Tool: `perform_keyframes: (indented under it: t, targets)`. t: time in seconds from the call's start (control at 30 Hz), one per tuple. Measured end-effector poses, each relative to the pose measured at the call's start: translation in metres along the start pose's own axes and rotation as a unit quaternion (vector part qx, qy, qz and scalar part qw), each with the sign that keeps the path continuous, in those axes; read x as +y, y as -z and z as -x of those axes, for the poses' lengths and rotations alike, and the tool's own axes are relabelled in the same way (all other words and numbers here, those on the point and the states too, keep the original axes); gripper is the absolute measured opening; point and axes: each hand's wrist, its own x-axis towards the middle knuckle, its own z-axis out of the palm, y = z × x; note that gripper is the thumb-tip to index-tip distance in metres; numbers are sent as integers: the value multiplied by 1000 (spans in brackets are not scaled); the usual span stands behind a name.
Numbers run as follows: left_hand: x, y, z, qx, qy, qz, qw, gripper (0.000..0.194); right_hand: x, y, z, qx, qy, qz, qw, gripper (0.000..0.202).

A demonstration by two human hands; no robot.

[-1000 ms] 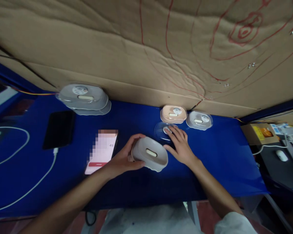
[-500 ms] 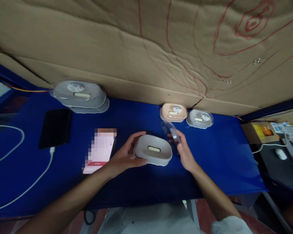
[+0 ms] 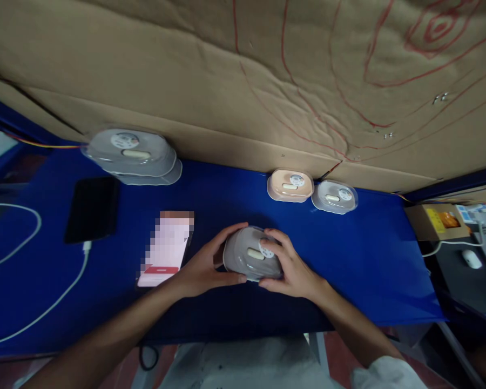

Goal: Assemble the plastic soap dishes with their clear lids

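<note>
A grey oval box with a cream pill-shaped piece on its top is held just over the middle of the table. A clear plastic lid with a round white label covers it. My left hand is closed round the box's left side, thumb at the near edge. On the right end, my right hand grips the lid and box, its fingers over the top near the label and its thumb at the front. Whether the lid sits fully down all round cannot be seen.
A peach box and a grey box, both lidded, stand at the back. Larger stacked grey boxes are at back left. A lit phone, a black device and a white cable lie left on the blue table.
My right hand has brought the clear lid leftward from beside the grey box onto its top, and its fingers now hold box and lid. My left hand keeps its hold.
</note>
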Motion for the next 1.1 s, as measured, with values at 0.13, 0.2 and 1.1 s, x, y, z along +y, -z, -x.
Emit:
perform_keyframes:
  t: [0.13,0.2,1.1]
  targets:
    - [-7,-4,-2,0,-43,-135,990,90,3,10,5,-19,-18,27,999,82]
    - [-11,-9,-4,11,-91,-225,970,81,7,18,15,-25,-26,66,997,78]
    - [29,-2,-68,52,-246,-602,758,38,160,146,111,192,-200,361,891,61]
